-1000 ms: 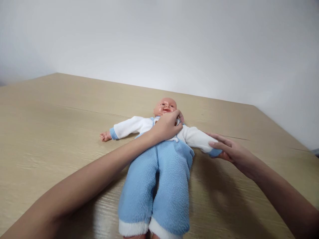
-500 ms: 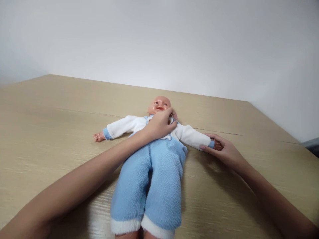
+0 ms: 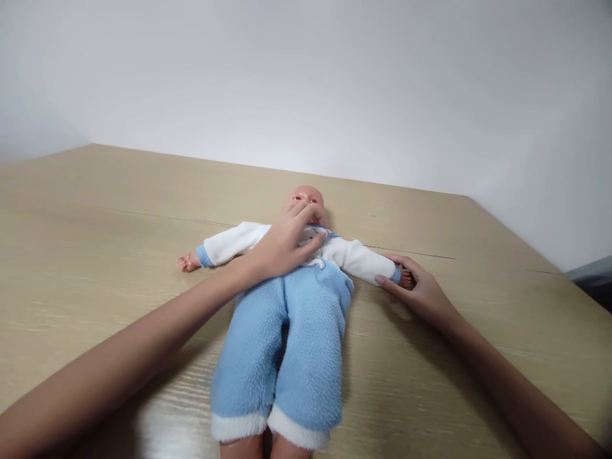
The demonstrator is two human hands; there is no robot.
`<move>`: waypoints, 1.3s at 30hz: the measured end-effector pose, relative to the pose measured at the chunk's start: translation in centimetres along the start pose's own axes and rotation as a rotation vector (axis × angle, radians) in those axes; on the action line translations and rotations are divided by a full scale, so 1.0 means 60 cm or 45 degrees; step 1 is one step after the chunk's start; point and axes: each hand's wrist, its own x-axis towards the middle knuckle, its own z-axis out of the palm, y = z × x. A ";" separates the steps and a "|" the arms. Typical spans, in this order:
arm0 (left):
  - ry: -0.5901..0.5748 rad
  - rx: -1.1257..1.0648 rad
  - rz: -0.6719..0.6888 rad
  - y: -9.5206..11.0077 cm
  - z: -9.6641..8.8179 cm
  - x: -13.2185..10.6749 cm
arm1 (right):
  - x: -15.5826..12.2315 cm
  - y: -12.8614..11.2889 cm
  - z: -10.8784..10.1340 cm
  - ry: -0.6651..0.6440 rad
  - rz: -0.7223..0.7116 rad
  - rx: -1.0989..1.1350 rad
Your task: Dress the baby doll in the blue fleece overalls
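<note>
A baby doll (image 3: 291,338) in light blue fleece trousers and a white top lies on its back on the wooden table (image 3: 95,242), head pointing away from me. My left hand (image 3: 282,245) rests on the doll's chest, its fingers curled up over the chin and mouth. My right hand (image 3: 415,287) is wrapped round the doll's wrist and small hand at the end of the white sleeve on the right. The doll's other arm lies stretched out flat to the left.
The pale wooden table runs to a plain white wall at the back. Its right edge slants down at the far right, where a dark bit of floor (image 3: 593,280) shows.
My left hand has slid from the doll's collar up over its chin and mouth. My right hand has closed round the doll's wrist. The view has shifted slightly.
</note>
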 end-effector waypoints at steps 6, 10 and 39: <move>0.178 0.056 -0.125 -0.021 -0.037 -0.087 | -0.019 -0.033 0.011 0.369 -0.552 -0.424; 0.200 -0.022 -0.338 -0.045 -0.047 -0.145 | -0.045 -0.087 0.052 0.257 -0.651 -0.238; 0.100 -1.103 -0.895 -0.072 -0.062 -0.169 | 0.023 -0.146 0.128 -0.298 0.202 0.831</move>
